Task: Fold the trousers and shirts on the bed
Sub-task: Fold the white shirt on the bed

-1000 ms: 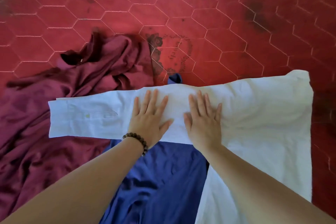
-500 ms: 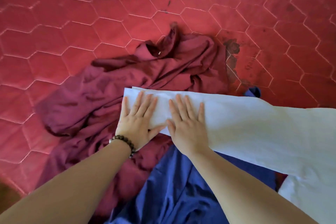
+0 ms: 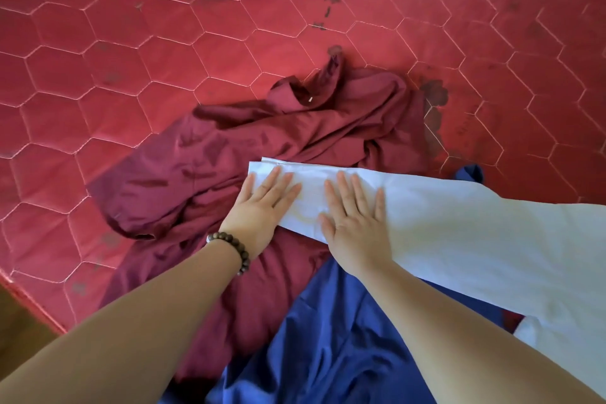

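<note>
Slid leftward along white shirt since earlier frame, now at sleeve end, centre of frame. Left hand and right hand both flat, fingers straight, pressing sleeve. Long axis running left to lower right. Lying over maroon garment and blue garment on bed.

The white shirt is cut off by the right edge, its far side unseen. The blue garment is largely covered by the white shirt and both forearms, and is clipped at the bottom edge. Part of the maroon garment is hidden beneath the white shirt and the left hand. The bed is cropped on every side, and its dark marks are too blurred to be identified.
</note>
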### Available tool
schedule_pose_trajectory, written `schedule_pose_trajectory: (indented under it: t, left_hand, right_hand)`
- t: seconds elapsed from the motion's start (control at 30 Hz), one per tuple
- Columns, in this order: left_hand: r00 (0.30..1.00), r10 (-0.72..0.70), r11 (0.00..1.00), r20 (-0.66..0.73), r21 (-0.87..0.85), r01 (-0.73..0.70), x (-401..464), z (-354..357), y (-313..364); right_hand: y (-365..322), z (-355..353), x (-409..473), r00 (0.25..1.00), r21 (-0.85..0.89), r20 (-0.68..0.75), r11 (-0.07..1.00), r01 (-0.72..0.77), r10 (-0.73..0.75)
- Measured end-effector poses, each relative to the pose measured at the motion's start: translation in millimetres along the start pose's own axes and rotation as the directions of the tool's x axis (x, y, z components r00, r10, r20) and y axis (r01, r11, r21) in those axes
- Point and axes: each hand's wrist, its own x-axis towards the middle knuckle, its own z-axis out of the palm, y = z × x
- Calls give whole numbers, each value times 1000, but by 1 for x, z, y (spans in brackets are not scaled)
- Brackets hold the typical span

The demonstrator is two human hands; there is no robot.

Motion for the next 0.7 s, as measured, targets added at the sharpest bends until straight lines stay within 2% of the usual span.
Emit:
schedule_pose_trajectory:
  t: [0.07,0.17,0.2,0.27,0.33,0.4,0.47,0.57,0.63,0.7]
  left_hand:
    - [999,-33,999,-6,-4,33,1,-4,-4]
    - [988,-34,998,-149,-49,27,6,-24,5]
    - [977,-13,999,-212,-35,5,8,-31,10]
    - [946,27,999,-322,-15,-34,15,-50,24]
    - [910,76,995,-407,-28,-96,23,-71,40]
    - [876,115,990,-468,-21,-141,30,-91,60]
    - [867,57,995,-494,-45,-91,37,-108,83]
    - [855,-113,974,-507,-225,-4,43,-122,133]
    - [846,-166,943,-506,-332,-14,43,-119,178]
    - [877,-168,910,-451,-412,-38,43,-106,227]
  right_hand:
    - [-2,-5,0,999,26,45,999,-21,20]
    - [-11,-17,5,984,177,176,984,-28,-3]
    - [-17,-24,6,981,265,188,964,0,-52]
    - [-28,-43,7,988,424,119,905,44,-103]
    - [-27,-64,8,998,522,-51,853,5,25]
    - [-13,-87,6,968,542,-186,840,-42,169]
    - [9,-106,-2,946,571,-233,819,-56,227]
    - [50,-123,-28,911,660,-259,747,-76,321]
    - [84,-129,-53,880,698,-250,705,-125,404]
    - [123,-131,-82,851,690,-251,702,-176,460]
